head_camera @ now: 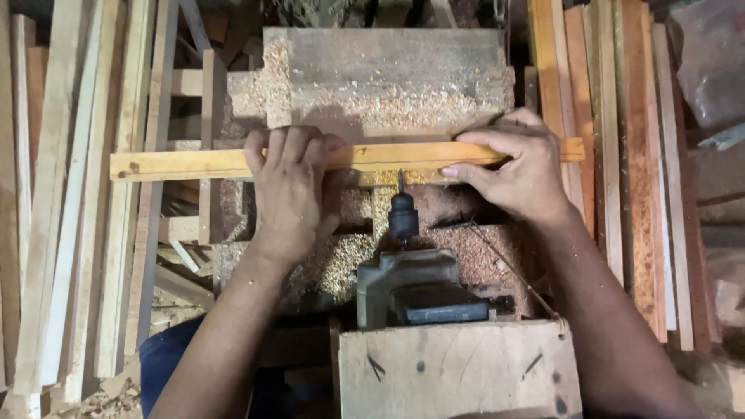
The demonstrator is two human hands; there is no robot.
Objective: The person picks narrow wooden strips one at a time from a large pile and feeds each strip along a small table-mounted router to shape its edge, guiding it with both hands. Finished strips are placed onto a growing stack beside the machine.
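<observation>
Beneath both grips, a sawdust-strewn wooden bench (388, 70), flanked left and right by stacks of pale slats (70, 233) and reddish boards (628, 155). Across the bench, level and crosswise, a long yellow wooden strip (186, 164), clamped at mid-length by the left hand (289, 194), palm down, fingers curled over its far edge, and pinned just right of that by the right hand (521, 167), fingers spread flat along the top, thumb at the near edge. Between the two grips, meeting the strip's near edge, a dark drill chuck (403, 213) and bit on a grey motor (411, 283).
</observation>
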